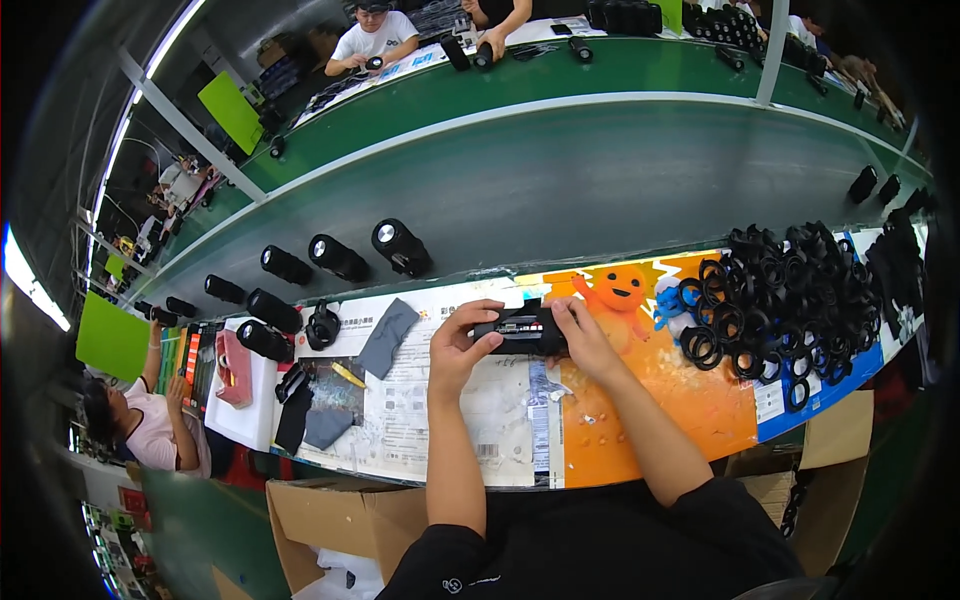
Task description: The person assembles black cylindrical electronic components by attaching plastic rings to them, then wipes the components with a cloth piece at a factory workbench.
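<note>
Above the middle of the table I hold a black portable speaker (pixel 523 329) sideways between both hands. An opening along its side faces up and shows a lighter strip with small parts inside. My left hand (pixel 461 348) is closed round its left end, the thumb along the near edge. My right hand (pixel 586 338) grips the right end, fingers over the top. Beneath lie white printed sheets (pixel 410 430) and an orange sheet with a cartoon figure (pixel 640 400). A grey cloth (pixel 388 338) rests left of my left hand.
A heap of black rings (pixel 790 300) covers the table's right side. Several black speakers (pixel 400 247) stand on the conveyor belt (pixel 560 165) and the table's left. A yellow-handled knife (pixel 348 375), red holder (pixel 233 368) and cardboard boxes (pixel 330 515) are nearby. Co-workers (pixel 150 425) sit left and across.
</note>
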Motion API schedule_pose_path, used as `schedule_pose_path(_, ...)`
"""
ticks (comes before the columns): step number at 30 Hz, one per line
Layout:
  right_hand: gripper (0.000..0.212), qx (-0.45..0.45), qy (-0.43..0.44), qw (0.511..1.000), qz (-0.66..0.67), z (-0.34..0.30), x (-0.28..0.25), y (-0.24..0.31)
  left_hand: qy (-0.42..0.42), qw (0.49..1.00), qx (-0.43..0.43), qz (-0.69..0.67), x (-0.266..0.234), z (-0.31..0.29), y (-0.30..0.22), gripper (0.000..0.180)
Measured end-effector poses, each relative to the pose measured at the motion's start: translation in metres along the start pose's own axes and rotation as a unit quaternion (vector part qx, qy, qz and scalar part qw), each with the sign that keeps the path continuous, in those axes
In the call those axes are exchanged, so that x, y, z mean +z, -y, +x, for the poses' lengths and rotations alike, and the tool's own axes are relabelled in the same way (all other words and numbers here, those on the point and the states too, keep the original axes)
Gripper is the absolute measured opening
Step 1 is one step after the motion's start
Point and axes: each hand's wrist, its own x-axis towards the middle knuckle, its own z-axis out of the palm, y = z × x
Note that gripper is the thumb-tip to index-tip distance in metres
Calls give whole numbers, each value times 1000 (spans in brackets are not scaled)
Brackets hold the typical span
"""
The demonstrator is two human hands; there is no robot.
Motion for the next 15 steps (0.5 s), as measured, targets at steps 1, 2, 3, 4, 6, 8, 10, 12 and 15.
schedule_pose_path(1, 48, 21, 45, 998, 26, -1, -4, -1, 3, 1000, -15, 10, 1, -1, -2, 35)
schedule_pose_path(2, 47, 31, 23, 999, 2, -1, -5, -3, 5, 999, -30, 20, 0, 0, -2, 34)
schedule_pose_path(3, 47, 34, 23, 999, -1, -3, -3, 2, 9, 999, -31, 34, -3, 0, -2, 34)
schedule_pose_path(4, 46, 54, 20, 998, -8, -4, -2, 7, 6, 999, -33, 31, -4, 1, -2, 34)
schedule_pose_path(6, 45, 75, 13, 997, -18, -5, 0, 10, 17, 999, -28, 28, -3, 2, -1, 34)
schedule_pose_path(8, 43, 52, -29, 998, -4, -5, 0, 7, 21, 999, -29, 14, 2, 5, -3, 34)
schedule_pose_path(10, 41, 46, -22, 999, 9, -6, -4, 4, 22, 999, -39, 6, 3, 5, -6, 32)
schedule_pose_path(12, 40, 38, -16, 999, 25, -7, -3, 0, 25, 999, -16, -32, 5, 9, 4, 48)
schedule_pose_path(15, 38, -117, -35, 991, 50, -3, 4, -19, -64, 982, -74, -159, 28, 8, 8, 69)
